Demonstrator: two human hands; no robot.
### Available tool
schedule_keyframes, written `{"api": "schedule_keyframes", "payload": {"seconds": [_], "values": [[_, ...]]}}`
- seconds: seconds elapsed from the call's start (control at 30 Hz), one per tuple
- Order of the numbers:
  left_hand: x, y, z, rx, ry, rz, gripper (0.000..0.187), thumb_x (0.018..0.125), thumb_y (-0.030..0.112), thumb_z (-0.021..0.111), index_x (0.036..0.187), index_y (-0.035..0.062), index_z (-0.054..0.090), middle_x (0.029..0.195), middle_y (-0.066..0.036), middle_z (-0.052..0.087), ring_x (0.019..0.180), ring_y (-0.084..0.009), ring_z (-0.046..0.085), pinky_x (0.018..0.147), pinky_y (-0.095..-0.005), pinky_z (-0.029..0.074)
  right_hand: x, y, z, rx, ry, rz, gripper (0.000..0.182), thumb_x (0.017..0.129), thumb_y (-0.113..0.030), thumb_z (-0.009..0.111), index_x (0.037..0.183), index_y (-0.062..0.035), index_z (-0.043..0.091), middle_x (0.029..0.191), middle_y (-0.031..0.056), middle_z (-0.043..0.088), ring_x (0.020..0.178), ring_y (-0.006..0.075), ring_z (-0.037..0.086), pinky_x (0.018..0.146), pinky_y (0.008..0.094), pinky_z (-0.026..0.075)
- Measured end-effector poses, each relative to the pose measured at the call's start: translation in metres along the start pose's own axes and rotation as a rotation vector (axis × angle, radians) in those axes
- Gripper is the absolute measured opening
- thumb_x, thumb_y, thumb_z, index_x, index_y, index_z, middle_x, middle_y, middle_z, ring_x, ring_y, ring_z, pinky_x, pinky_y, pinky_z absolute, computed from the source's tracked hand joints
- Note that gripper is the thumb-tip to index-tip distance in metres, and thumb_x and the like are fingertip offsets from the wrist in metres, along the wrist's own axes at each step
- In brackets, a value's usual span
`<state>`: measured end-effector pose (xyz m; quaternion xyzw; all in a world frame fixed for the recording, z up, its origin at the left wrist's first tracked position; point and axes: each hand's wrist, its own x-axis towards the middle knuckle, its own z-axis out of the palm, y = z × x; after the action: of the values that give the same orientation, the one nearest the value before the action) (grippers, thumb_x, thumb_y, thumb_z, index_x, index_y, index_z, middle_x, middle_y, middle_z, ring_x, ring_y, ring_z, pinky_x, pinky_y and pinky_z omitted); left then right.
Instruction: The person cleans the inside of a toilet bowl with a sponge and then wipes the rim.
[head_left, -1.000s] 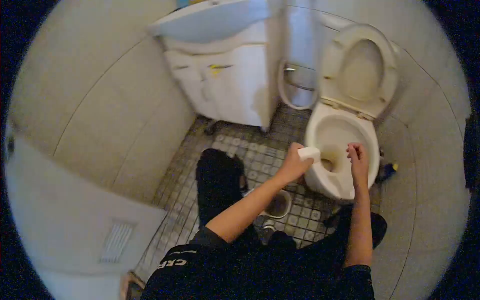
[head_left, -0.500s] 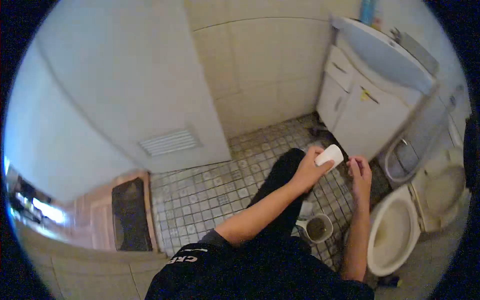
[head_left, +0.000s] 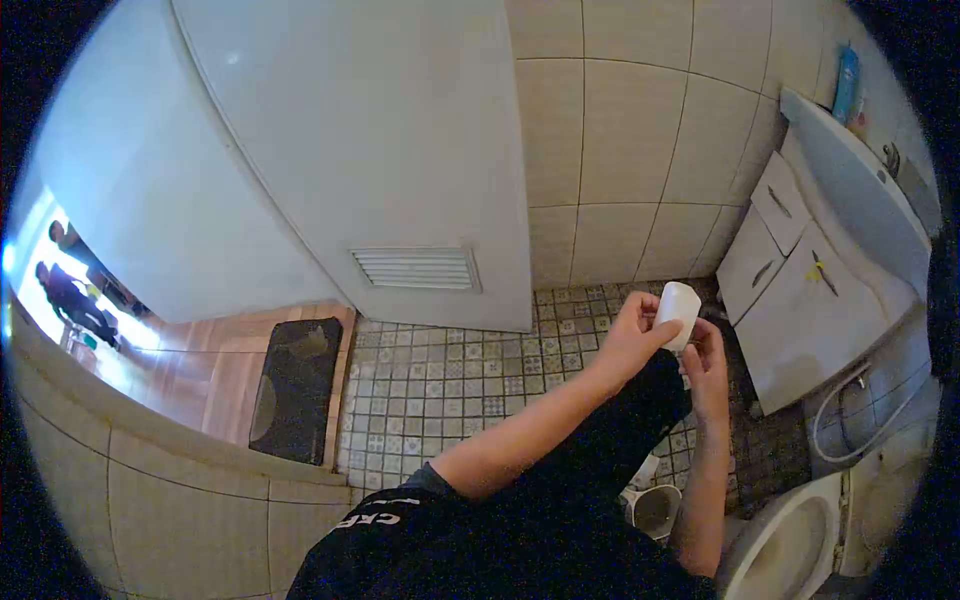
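My left hand (head_left: 643,328) is closed around a smooth white cylinder-shaped object (head_left: 680,305), with the thumb across its lower part. The object is tilted, its rounded end pointing up and away from me. My right hand (head_left: 708,370) is close on the right, its fingers curled and the fingertips right at the object's lower right edge. What those fingers hold, if anything, is hidden. Below the hands is my dark-clothed knee (head_left: 650,395), and a light-coloured dipper (head_left: 657,508) stands on the floor, partly covered by my right forearm.
A toilet (head_left: 790,545) is at the lower right. Beyond it stands a white sink cabinet (head_left: 815,320) with a blue bottle (head_left: 846,85) on top. The white door (head_left: 400,150) with a vent is ahead. A dark mat (head_left: 298,385) lies at the doorway, with people (head_left: 75,300) outside.
The view has swung left and up. My right hand has closed the gap to the white object, and the left hand has turned it more upright.
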<state>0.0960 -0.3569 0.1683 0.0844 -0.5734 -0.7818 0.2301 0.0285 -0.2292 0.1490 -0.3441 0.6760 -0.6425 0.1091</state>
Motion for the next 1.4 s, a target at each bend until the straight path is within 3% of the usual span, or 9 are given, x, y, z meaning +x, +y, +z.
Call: {"api": "schedule_keyframes", "payload": {"seconds": [0.1, 0.23, 0.3, 0.4, 0.53, 0.73, 0.83, 1.17, 1.4], "values": [[-0.001, -0.003, -0.002, -0.001, -0.013, 0.002, 0.030, 0.073, 0.010, 0.061, 0.096, 0.0032, 0.041, 0.086, -0.007, 0.052, 0.075, -0.0114, 0.051, 0.066, -0.0245, 0.043, -0.002, 0.002, 0.008, 0.018, 0.000, 0.022, 0.052, 0.074, -0.032, 0.061, 0.111, -0.0035, 0.039, 0.102, 0.0042, 0.047, 0.092, 0.0148, 0.046, 0.080, 0.0265, 0.036], [-0.003, -0.007, 0.005, -0.062, -0.059, -0.013, 0.033, 0.073, 0.009, 0.061, 0.097, 0.0031, 0.040, 0.085, -0.007, 0.053, 0.074, -0.0118, 0.053, 0.066, -0.0243, 0.044, -0.006, 0.000, 0.007, 0.070, 0.042, 0.020, 0.047, 0.073, -0.024, 0.062, 0.109, -0.0028, 0.041, 0.100, 0.0041, 0.048, 0.092, 0.0149, 0.046, 0.081, 0.0271, 0.035], [-0.002, -0.010, 0.006, -0.076, -0.069, -0.032, 0.033, 0.073, 0.009, 0.061, 0.098, 0.0030, 0.039, 0.085, -0.007, 0.054, 0.074, -0.0123, 0.053, 0.066, -0.0246, 0.044, -0.006, 0.003, 0.006, -0.001, 0.169, -0.088, 0.040, 0.074, -0.018, 0.061, 0.106, -0.0025, 0.043, 0.097, 0.0043, 0.048, 0.090, 0.0142, 0.045, 0.079, 0.0264, 0.036], [-0.001, -0.013, 0.008, -0.108, -0.156, -0.058, 0.034, 0.074, 0.009, 0.061, 0.099, 0.0034, 0.039, 0.089, -0.009, 0.055, 0.080, -0.0146, 0.054, 0.070, -0.0259, 0.044, -0.006, 0.003, 0.003, 0.050, 0.169, -0.033, 0.040, 0.070, -0.014, 0.063, 0.104, -0.0036, 0.045, 0.100, 0.0065, 0.049, 0.093, 0.0170, 0.046, 0.084, 0.0297, 0.036], [0.001, -0.018, 0.014, -0.040, -0.167, -0.044, 0.034, 0.074, 0.010, 0.061, 0.100, 0.0032, 0.041, 0.094, -0.009, 0.053, 0.088, -0.0156, 0.052, 0.076, -0.0279, 0.042, -0.012, -0.006, 0.000, 0.161, 0.181, 0.017, 0.038, 0.071, -0.015, 0.063, 0.103, -0.0034, 0.046, 0.098, 0.0057, 0.049, 0.090, 0.0163, 0.047, 0.083, 0.0293, 0.036], [0.000, -0.027, 0.011, 0.317, -0.171, 0.125, 0.052, 0.071, 0.021, 0.065, 0.113, 0.0030, 0.039, 0.107, -0.010, 0.047, 0.102, -0.0179, 0.044, 0.086, -0.0307, 0.037, -0.011, -0.002, -0.008, 0.120, 0.289, 0.002, 0.034, 0.072, -0.012, 0.060, 0.102, -0.0044, 0.045, 0.094, 0.0053, 0.050, 0.088, 0.0133, 0.046, 0.079, 0.0263, 0.037], [-0.001, -0.016, 0.005, 0.304, -0.134, 0.124, 0.057, 0.070, 0.021, 0.067, 0.115, 0.0044, 0.036, 0.111, -0.009, 0.043, 0.104, -0.0184, 0.042, 0.084, -0.0313, 0.039, -0.008, -0.021, -0.002, 0.326, 0.310, 0.041, 0.035, 0.072, -0.010, 0.058, 0.104, -0.0054, 0.044, 0.096, 0.0054, 0.049, 0.088, 0.0143, 0.046, 0.080, 0.0268, 0.036], [0.007, -0.027, 0.000, 0.123, -0.076, 0.064, 0.062, 0.070, 0.014, 0.067, 0.119, 0.0057, 0.030, 0.110, -0.008, 0.042, 0.104, -0.0176, 0.042, 0.081, -0.0301, 0.042, -0.004, -0.001, -0.008, 0.379, 0.352, -0.094, 0.041, 0.069, -0.009, 0.059, 0.105, -0.0045, 0.041, 0.098, 0.0050, 0.045, 0.090, 0.0151, 0.045, 0.081, 0.0285, 0.036], [0.014, -0.027, -0.001, 0.109, -0.024, 0.079, 0.058, 0.071, 0.014, 0.066, 0.118, 0.0067, 0.032, 0.111, -0.008, 0.041, 0.102, -0.0172, 0.043, 0.084, -0.0295, 0.039, -0.004, 0.009, -0.006, 0.485, 0.393, -0.003, 0.040, 0.070, -0.003, 0.055, 0.107, -0.0048, 0.040, 0.100, 0.0057, 0.044, 0.092, 0.0161, 0.044, 0.081, 0.0281, 0.036]]}}
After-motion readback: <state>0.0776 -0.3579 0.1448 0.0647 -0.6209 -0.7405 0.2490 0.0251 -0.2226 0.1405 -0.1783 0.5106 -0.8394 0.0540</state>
